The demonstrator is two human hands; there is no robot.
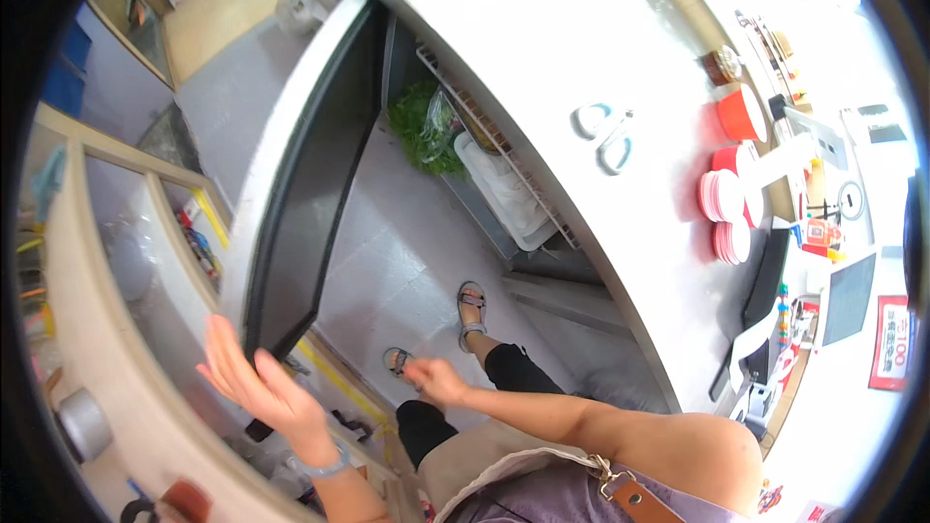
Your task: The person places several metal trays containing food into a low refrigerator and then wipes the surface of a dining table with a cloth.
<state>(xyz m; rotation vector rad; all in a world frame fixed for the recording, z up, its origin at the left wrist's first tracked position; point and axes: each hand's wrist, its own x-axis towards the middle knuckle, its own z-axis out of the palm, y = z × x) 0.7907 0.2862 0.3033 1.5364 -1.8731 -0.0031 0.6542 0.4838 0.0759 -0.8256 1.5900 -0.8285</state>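
An under-counter fridge stands with its door (312, 181) swung out to the left. My left hand (261, 385) is beside the outer edge of that door, fingers apart and holding nothing; whether it touches the door I cannot tell. My right hand (436, 379) hangs in front of my body with curled fingers, blurred, and whether it holds something small is unclear. Inside the fridge, leafy greens (418, 127) partly in clear plastic lie beside a white tray (501, 196) with pale, wrapped contents. A wire rack (501, 142) is above them.
On the steel counter (508, 36) lie scissors (607, 138), with red cups (741, 112) and stacked pink lids (721, 196) along its far side. A wooden shelf unit (116, 261) stands at left, holding a metal container (85, 425). My sandalled feet are on the floor (370, 261).
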